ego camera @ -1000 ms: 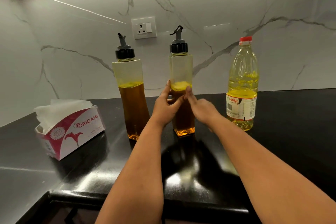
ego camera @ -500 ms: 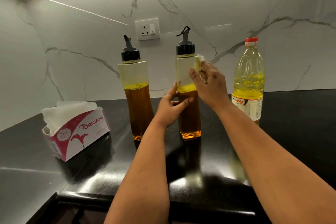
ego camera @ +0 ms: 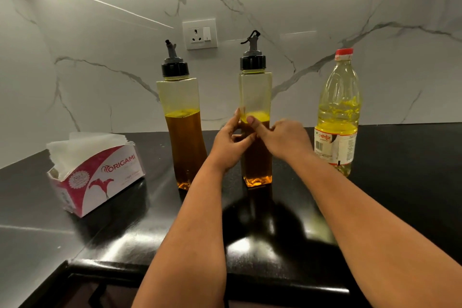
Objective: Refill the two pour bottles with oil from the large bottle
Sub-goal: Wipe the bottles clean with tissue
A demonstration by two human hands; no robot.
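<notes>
Both hands meet at the middle of the right pour bottle, which stands upright on the black surface: the left hand has its fingers curled round the near-left side. The right hand is blurred, one finger on the front, its other fingers hard to make out. The left pour bottle stands just left, the large bottle to the right, its base partly hidden by the right forearm.

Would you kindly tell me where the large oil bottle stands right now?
The large oil bottle stands upright at the right of the head view, on the black counter, beside the right pour bottle.
</notes>
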